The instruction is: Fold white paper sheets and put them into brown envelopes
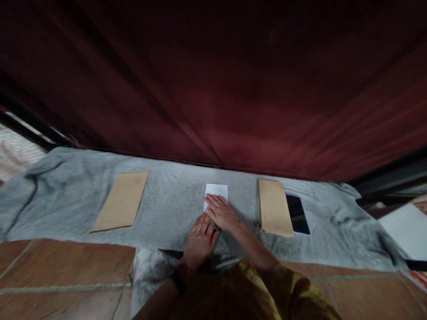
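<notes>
A small white sheet of paper [216,189] lies on the grey cloth in the middle. My right hand [221,212] rests flat across it, fingers stretched toward the left. Just below, my left hand [200,235] lies palm down with its fingers extended, their tips at the paper's lower edge and touching my right hand. The lower part of the paper is hidden under the hands. To the left is a brown envelope [123,200]. On the right, more brown envelopes [275,206], seemingly a stack, lie beside a dark-screened phone [297,214].
The grey cloth [173,195] covers a long strip along a dark red curtain [213,111]. Terracotta floor tiles [63,262] show in front of it. At the far right is a white panel [405,229]; striped fabric [16,153] shows at the far left.
</notes>
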Motion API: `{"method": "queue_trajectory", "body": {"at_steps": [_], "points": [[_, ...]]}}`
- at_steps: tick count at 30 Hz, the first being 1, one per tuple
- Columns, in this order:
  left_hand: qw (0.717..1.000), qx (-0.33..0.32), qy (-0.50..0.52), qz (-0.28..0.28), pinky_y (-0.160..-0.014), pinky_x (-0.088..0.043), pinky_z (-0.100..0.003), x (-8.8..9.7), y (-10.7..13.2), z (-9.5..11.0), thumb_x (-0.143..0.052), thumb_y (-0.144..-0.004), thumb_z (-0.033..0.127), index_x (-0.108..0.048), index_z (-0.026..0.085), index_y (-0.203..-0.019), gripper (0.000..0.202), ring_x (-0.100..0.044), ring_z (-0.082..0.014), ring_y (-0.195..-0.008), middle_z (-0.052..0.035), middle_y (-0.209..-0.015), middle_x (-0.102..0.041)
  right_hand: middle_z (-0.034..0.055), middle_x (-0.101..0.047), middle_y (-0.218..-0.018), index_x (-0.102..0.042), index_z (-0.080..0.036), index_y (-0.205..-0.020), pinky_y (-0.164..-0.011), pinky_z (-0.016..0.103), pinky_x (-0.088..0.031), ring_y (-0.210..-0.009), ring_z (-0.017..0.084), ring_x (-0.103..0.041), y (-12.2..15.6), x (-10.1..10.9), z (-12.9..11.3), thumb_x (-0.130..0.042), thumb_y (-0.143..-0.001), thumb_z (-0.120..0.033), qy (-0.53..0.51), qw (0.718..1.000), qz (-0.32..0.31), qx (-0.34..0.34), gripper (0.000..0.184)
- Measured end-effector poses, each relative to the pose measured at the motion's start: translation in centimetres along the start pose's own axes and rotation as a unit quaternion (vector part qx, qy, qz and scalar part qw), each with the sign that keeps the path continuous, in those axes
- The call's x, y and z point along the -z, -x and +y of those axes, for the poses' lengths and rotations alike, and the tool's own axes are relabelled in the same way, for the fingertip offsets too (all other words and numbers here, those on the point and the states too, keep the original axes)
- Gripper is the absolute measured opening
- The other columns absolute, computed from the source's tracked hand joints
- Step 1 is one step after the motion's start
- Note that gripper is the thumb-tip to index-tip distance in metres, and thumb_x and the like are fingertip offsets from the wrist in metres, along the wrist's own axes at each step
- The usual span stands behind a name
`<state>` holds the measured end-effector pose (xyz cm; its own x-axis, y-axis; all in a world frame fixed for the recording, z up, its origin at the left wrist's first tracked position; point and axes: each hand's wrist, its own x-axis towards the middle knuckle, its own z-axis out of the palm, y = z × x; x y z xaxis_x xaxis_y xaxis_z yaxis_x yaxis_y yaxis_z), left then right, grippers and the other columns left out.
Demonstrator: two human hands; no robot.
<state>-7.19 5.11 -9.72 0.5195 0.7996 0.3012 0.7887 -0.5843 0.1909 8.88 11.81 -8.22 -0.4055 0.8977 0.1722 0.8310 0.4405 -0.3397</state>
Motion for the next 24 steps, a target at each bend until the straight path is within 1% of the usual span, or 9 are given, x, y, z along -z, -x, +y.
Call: {"method": "queue_trajectory", "body": {"at_steps": [3,7,12,17,19,21,24], "points": [[1.0,-0.008,0.006,-0.003,-0.115,-0.045,-0.05,0.4,-0.1,0.1,-0.047,-0.101,0.035,-0.059,0.011,-0.139,0.046,-0.049,-0.0325,-0.142,-0.0204,-0.15,-0.054,0.007,-0.039,-0.162,-0.045,-0.018,-0.154,-0.127,0.042,-0.026,-0.15,0.021,-0.038,-1.0,-0.1,0.6,-0.043,-0.107,-0.036,0.011,1.0,-0.007,-0.021,0.05],[1.0,-0.008,0.001,-0.007,-0.117,-0.044,-0.049,1.0,-0.3,0.4,-0.046,-0.101,0.032,-0.054,0.013,-0.144,0.048,-0.044,-0.0309,-0.146,-0.0187,-0.155,-0.049,0.0101,-0.035,-0.164,-0.043,-0.013,-0.154,-0.127,0.042,-0.025,-0.151,0.023,-0.035,-2.8,0.2,1.7,-0.041,-0.107,-0.037,0.021,0.999,-0.027,-0.029,0.053],[1.0,-0.002,0.013,-0.003,-0.118,-0.043,-0.049,1.4,-0.4,0.6,-0.047,-0.101,0.033,-0.054,0.013,-0.144,0.048,-0.043,-0.0304,-0.147,-0.0189,-0.156,-0.048,0.0096,-0.035,-0.164,-0.042,-0.013,-0.155,-0.127,0.041,-0.024,-0.151,0.023,-0.035,-4.5,0.3,2.4,-0.04,-0.107,-0.038,0.03,0.998,-0.033,-0.045,0.054],[1.0,-0.005,0.028,0.006,-0.117,-0.043,-0.049,1.4,-0.3,0.5,-0.047,-0.101,0.033,-0.055,0.012,-0.143,0.048,-0.043,-0.0309,-0.147,-0.0195,-0.156,-0.048,0.0087,-0.037,-0.163,-0.043,-0.014,-0.154,-0.128,0.042,-0.023,-0.151,0.023,-0.036,-5.7,0.4,2.2,-0.04,-0.107,-0.036,0.027,0.997,-0.028,-0.07,0.052],[0.999,-0.006,0.033,0.013,-0.118,-0.042,-0.049,1.1,-0.3,0.4,-0.048,-0.101,0.033,-0.055,0.013,-0.144,0.048,-0.044,-0.031,-0.147,-0.0189,-0.156,-0.048,0.0095,-0.037,-0.163,-0.043,-0.013,-0.154,-0.127,0.042,-0.024,-0.151,0.023,-0.035,-5.8,0.4,1.8,-0.04,-0.107,-0.036,0.025,0.996,-0.022,-0.087,0.052],[0.999,-0.005,0.038,0.021,-0.118,-0.042,-0.049,0.8,-0.2,0.3,-0.048,-0.1,0.033,-0.055,0.013,-0.144,0.048,-0.044,-0.031,-0.146,-0.0181,-0.155,-0.049,0.0106,-0.036,-0.164,-0.042,-0.012,-0.155,-0.127,0.043,-0.025,-0.152,0.024,-0.034,-5.3,0.5,1.2,-0.04,-0.107,-0.037,0.024,0.995,-0.01,-0.1,0.054],[0.999,-0.002,0.039,0.025,-0.117,-0.043,-0.051,0.1,-0.1,0.1,-0.048,-0.1,0.032,-0.059,0.012,-0.14,0.046,-0.047,-0.0323,-0.144,-0.0185,-0.152,-0.052,0.01,-0.033,-0.165,-0.04,-0.014,-0.156,-0.127,0.043,-0.026,-0.152,0.023,-0.033,-3.3,0.3,0.1,-0.041,-0.107,-0.039,0.02,0.996,0.01,-0.087,0.055]]}}
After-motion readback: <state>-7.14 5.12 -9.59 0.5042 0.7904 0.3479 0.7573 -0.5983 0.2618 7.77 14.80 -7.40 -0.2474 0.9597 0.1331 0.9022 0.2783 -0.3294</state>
